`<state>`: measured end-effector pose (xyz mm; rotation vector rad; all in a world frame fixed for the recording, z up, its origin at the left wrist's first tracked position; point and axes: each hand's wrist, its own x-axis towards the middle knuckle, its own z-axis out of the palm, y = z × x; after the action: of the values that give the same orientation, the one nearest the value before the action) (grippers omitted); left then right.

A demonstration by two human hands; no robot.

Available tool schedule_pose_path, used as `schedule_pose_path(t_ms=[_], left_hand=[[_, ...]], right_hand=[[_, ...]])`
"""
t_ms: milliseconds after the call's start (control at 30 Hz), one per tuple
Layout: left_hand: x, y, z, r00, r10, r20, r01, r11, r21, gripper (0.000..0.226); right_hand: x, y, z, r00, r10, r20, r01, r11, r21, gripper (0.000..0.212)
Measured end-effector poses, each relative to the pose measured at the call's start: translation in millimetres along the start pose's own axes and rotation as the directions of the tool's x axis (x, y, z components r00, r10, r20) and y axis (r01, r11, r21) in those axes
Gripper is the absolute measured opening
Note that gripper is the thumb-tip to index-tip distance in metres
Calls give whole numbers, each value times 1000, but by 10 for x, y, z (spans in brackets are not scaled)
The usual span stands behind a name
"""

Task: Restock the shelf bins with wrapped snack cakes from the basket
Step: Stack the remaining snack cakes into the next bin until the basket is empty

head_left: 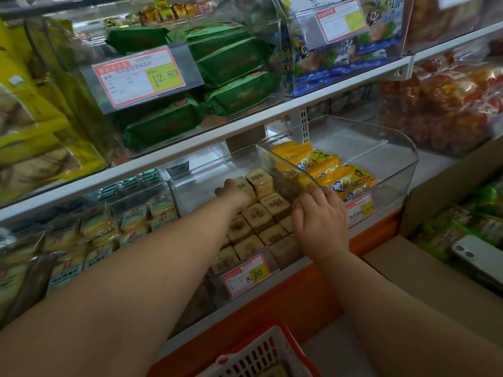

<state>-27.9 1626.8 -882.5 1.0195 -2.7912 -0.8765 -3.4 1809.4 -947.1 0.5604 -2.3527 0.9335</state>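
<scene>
While the left hand (234, 193) grips a snack cake (246, 186) in the bin (206, 170), the right hand (317, 213) rests loosely curled on the row; I would press each cake flat and tight.

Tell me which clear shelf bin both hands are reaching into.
The lower-shelf bin of square tan snack cakes, tagged 8.00; left hand and right hand are inside.

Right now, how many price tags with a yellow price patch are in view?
4: one on the green-pack bin, one on the blue-pack bin, one on the square-cake bin, one on the yellow-pack bin. More may be hidden behind the arms.
</scene>
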Motion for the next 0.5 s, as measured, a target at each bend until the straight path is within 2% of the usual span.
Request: schedule_pose_path(t_ms=[133,233,267,333,400,467,500], left_hand=[[-433,-40,-124,995,89,40,-89,996,7,56],[-914,-185,-217,959,280,53,-278,960,-42,34],[-1089,-262,-254,938,346,23,-345,937,-55,25],[-1444,-476,-295,875,474,-100,-480,875,-57,21],[-1792,-769,-239,770,582,-260,-613,789,-48,22],[-2113,-1099,-74,705,623,-340,-672,740,-38,23],[-2239,-1252,34,716,618,-324,-663,748,-37,23]], right_hand=[[18,21,-111,989,-6,149,5,1000,8,32],[-37,10,-305,969,-23,246,44,996,-80,28],[-81,-3,-387,966,-42,254,76,989,-126,27],[-200,-76,-555,966,-120,230,161,973,-165,23],[-358,-178,-643,965,-185,187,216,963,-163,22],[-599,-274,-667,974,-131,183,152,982,-108,26],[-760,-304,-661,977,-59,204,71,996,-53,26]])
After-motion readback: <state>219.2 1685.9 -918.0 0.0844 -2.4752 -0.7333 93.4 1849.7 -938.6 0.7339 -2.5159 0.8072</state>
